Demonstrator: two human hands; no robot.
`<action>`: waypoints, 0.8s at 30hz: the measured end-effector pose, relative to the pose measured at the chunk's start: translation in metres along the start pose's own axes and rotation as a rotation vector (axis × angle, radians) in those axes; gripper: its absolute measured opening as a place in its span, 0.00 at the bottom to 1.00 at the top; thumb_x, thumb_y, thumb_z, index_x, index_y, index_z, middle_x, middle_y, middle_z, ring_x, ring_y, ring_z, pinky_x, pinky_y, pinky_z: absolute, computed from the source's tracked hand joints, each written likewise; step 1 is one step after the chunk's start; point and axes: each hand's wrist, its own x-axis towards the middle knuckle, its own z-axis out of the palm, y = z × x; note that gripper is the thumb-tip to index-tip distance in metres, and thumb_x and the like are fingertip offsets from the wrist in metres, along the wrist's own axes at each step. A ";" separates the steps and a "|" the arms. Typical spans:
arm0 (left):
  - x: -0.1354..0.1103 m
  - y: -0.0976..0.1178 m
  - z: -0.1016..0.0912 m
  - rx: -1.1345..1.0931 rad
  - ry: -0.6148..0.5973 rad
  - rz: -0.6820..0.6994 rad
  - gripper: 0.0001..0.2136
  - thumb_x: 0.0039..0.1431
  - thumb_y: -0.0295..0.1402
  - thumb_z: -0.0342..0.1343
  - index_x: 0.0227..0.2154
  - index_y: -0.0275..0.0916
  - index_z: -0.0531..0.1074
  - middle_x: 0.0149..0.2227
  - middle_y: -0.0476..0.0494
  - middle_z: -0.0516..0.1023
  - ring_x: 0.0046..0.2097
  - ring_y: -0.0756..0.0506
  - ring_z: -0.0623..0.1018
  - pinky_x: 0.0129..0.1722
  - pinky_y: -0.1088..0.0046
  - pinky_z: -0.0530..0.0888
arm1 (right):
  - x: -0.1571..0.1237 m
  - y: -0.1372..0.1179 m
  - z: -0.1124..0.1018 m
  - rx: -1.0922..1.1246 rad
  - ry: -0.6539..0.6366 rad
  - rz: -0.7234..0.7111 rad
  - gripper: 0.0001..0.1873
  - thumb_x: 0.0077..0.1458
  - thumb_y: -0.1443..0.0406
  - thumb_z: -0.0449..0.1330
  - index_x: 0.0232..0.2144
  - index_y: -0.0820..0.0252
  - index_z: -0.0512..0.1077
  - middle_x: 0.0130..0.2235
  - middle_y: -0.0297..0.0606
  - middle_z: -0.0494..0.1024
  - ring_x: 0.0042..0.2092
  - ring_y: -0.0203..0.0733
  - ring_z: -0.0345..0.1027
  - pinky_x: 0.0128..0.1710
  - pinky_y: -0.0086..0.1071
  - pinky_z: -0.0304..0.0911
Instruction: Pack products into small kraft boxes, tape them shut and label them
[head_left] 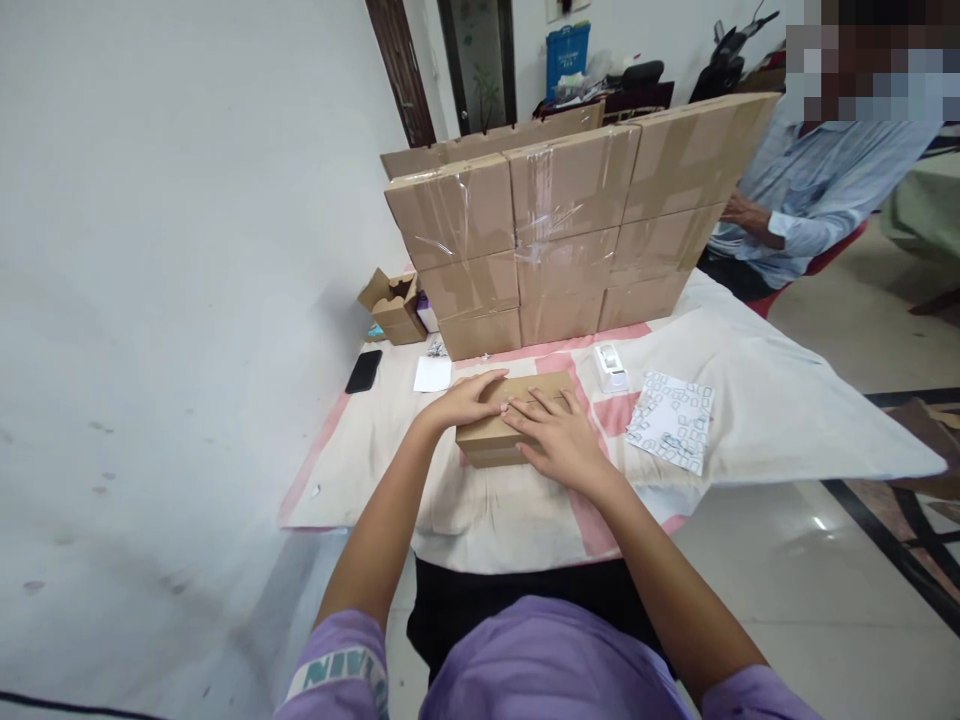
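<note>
A closed small cardboard box [491,455] lies on the cloth-covered table in front of me. My left hand [469,402] rests on the left part of its top, fingers stretched out and thumb pointing inward. Spread across the right part of the lid is my right hand [555,430], its fingers apart. Both hands touch the box without gripping it. To the right of the box stands a small white tape dispenser [611,370]. Beyond it lies a white sheet with printed or drawn shapes [671,420].
A tall wall of taped cardboard boxes [566,225] rises at the table's back. Left of it are an open small carton [399,312], a black phone [364,371] and white paper [432,374]. A seated person [802,200] is at the right, behind the stack. A wall borders the left side.
</note>
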 end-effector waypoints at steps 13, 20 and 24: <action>0.011 0.002 0.011 -0.056 0.210 0.061 0.16 0.58 0.39 0.61 0.48 0.47 0.80 0.52 0.48 0.83 0.53 0.42 0.80 0.56 0.65 0.75 | -0.004 -0.008 0.000 0.024 0.043 0.005 0.25 0.65 0.62 0.59 0.63 0.49 0.69 0.68 0.40 0.66 0.70 0.61 0.55 0.65 0.64 0.47; -0.043 0.031 0.022 0.054 0.873 0.135 0.08 0.64 0.29 0.50 0.39 0.42 0.75 0.41 0.41 0.82 0.47 0.40 0.79 0.52 0.55 0.73 | -0.056 0.060 -0.014 0.480 0.338 0.189 0.19 0.71 0.60 0.48 0.50 0.52 0.77 0.59 0.42 0.77 0.63 0.48 0.67 0.63 0.49 0.60; -0.060 0.063 0.070 0.222 0.923 0.655 0.10 0.55 0.22 0.57 0.37 0.44 0.72 0.32 0.48 0.81 0.34 0.45 0.79 0.39 0.63 0.73 | -0.109 0.156 -0.014 0.191 0.446 0.676 0.20 0.66 0.64 0.47 0.49 0.57 0.78 0.51 0.46 0.80 0.56 0.50 0.71 0.58 0.48 0.64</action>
